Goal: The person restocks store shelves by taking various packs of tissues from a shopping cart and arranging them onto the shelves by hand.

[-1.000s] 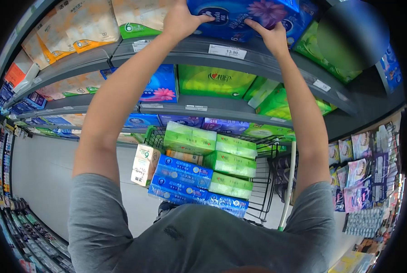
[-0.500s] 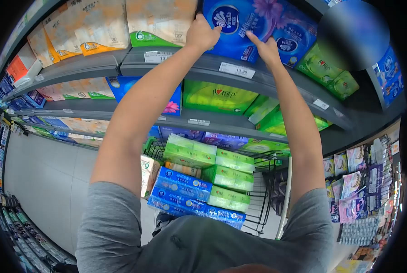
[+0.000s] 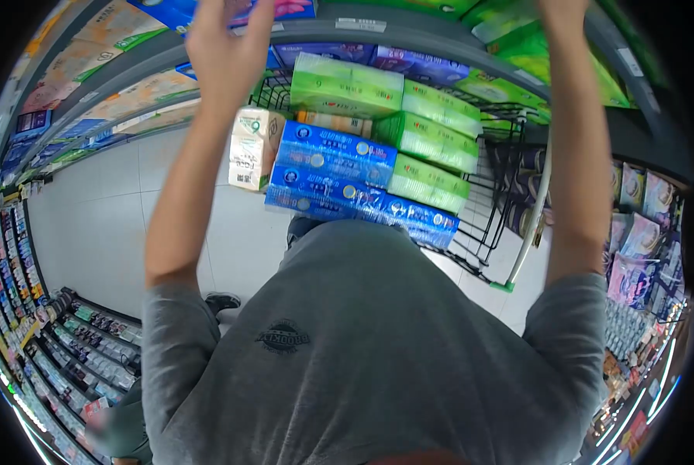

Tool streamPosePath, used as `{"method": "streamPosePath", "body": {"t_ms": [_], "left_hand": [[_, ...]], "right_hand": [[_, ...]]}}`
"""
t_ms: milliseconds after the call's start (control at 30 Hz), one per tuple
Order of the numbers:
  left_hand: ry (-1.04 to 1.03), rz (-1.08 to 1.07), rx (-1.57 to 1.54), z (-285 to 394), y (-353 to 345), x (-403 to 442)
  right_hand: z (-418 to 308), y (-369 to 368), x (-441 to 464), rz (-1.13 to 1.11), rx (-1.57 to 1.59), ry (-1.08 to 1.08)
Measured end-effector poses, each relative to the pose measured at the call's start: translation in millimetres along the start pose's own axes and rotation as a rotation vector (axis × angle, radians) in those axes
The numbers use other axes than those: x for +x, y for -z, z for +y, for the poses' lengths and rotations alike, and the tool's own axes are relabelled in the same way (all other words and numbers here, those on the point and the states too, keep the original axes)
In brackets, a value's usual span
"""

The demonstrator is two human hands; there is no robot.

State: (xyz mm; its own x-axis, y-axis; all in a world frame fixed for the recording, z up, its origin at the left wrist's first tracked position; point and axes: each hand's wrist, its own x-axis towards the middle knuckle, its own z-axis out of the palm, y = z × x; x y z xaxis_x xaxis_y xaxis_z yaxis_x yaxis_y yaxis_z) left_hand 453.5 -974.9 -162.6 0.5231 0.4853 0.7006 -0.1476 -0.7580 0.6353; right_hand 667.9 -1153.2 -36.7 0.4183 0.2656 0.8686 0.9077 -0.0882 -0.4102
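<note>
My left hand (image 3: 229, 48) is raised at the top edge in front of the shelf, thumb apart from the fingers and nothing seen in it; its fingertips are cut off. Behind it lies a blue tissue pack (image 3: 296, 9) with a pink flower. My right hand (image 3: 564, 14) reaches up at the top right beside green tissue packs (image 3: 521, 50); its fingers are out of frame. Below, between my arms, a black wire shopping cart (image 3: 490, 240) holds stacked blue tissue packs (image 3: 335, 159), green tissue packs (image 3: 347, 81) and a beige tissue pack (image 3: 250, 147).
Grey shelf edges (image 3: 409, 32) with price labels curve across the top. The cart's handle (image 3: 537, 205) is on the right. Bagged goods (image 3: 634, 232) hang at far right. Another person (image 3: 122, 430) is at lower left, near shelves of small goods (image 3: 91, 341).
The view has tipped down toward the cart and my body. My hands have moved apart and no longer touch the blue Vinda pack on the upper shelf, which is now out of view.
</note>
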Motion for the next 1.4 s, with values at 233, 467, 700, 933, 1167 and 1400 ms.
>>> {"method": "streamPosePath", "body": {"t_ms": [233,467,700,933,1167,1400], "left_hand": [[0.885,-0.296,0.238,-59.7,46.3,-279.0],[1.19,-0.274,-0.05,-44.3,52.2,-342.1],[1.239,-0.272,-0.054,-43.7,53.6,-342.5],[1.149,-0.172,-0.189,-35.8,47.2,-346.7],[1.142,-0.303,0.053,-42.0,52.8,-339.1],[0.794,-0.313,0.279,-40.1,52.5,-299.1]], "right_hand": [[8.4,16.7,-352.7,-0.851,0.04,-0.956],[-14.6,12.0,-421.3,-0.944,-0.186,-0.399],[-2.6,-10.0,-423.2,-1.169,-0.252,-0.243],[3.1,-34.0,-419.5,-1.283,-0.46,-0.331],[11.2,-42.5,-385.8,-1.276,-0.334,-0.353],[-8.7,-19.1,-308.8,-0.993,-0.132,-0.464]]}}
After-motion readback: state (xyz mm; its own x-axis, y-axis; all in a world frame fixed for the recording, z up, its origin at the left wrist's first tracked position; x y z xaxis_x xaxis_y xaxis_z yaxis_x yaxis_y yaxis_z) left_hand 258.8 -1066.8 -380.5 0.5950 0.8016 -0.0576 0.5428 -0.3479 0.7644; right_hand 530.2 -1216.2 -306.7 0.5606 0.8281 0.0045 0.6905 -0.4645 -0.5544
